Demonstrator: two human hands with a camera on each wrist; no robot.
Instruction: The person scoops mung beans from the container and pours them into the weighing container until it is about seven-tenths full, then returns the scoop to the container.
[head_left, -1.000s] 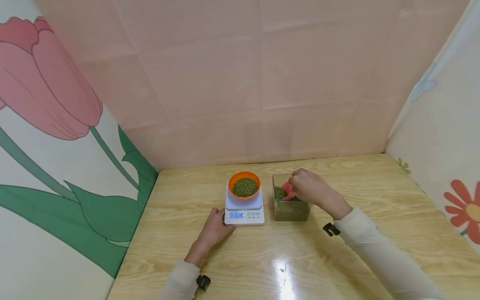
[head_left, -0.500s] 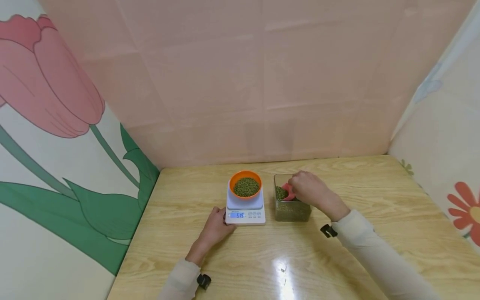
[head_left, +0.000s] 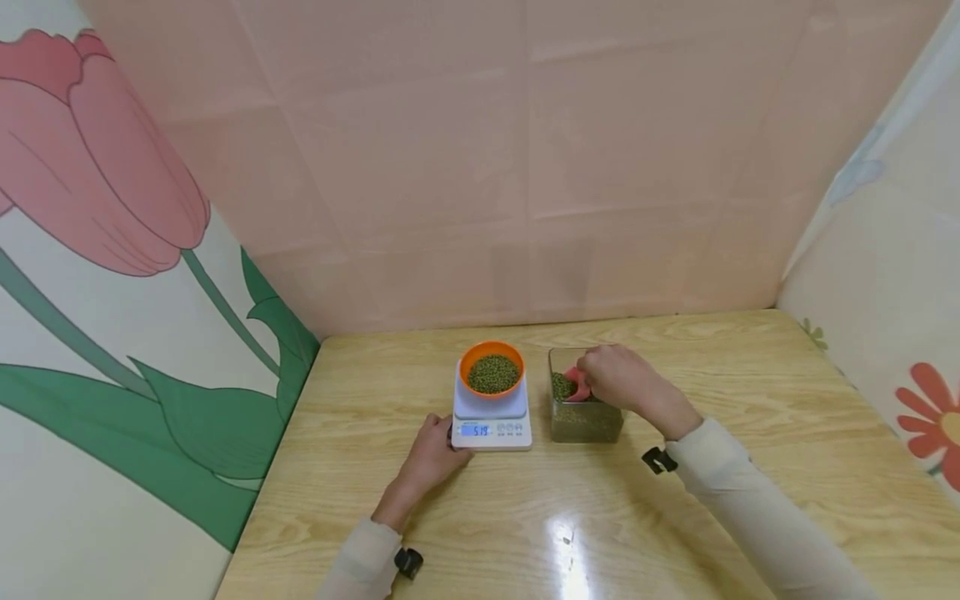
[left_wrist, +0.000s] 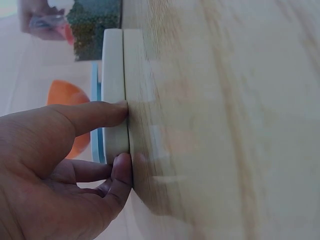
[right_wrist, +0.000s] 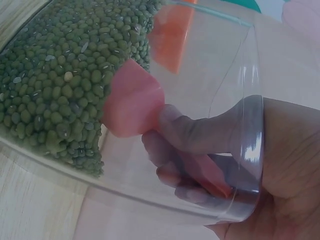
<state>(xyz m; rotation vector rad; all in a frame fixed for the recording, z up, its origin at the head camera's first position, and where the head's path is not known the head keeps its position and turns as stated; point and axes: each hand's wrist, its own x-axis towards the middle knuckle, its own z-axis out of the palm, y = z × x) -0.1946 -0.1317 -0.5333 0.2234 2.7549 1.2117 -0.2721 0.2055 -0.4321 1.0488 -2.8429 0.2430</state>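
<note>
My left hand (head_left: 431,454) holds the front left corner of a white kitchen scale (head_left: 490,436), whose lit display reads about 519. In the left wrist view, thumb and curled fingers (left_wrist: 121,172) lie against the scale's (left_wrist: 114,75) low side. On its platform sits an orange bowl (head_left: 467,377) of green mung beans (head_left: 493,374). To the right, a clear box (head_left: 585,423) holds more mung beans (right_wrist: 60,75). My right hand (head_left: 624,383) grips the handle of a pink scoop (right_wrist: 134,102) inside the box, the scoop's bowl against the beans.
Scale and box stand side by side on a wood-grain table (head_left: 360,383), a narrow gap between them. A pink-covered wall (head_left: 420,167) rises behind the table. Flower-painted walls (head_left: 862,275) flank both sides.
The view has shifted slightly. The right hand has barely moved, its scoop still in the beans. The left hand keeps its hold on the scale, and the display reading looks the same.
</note>
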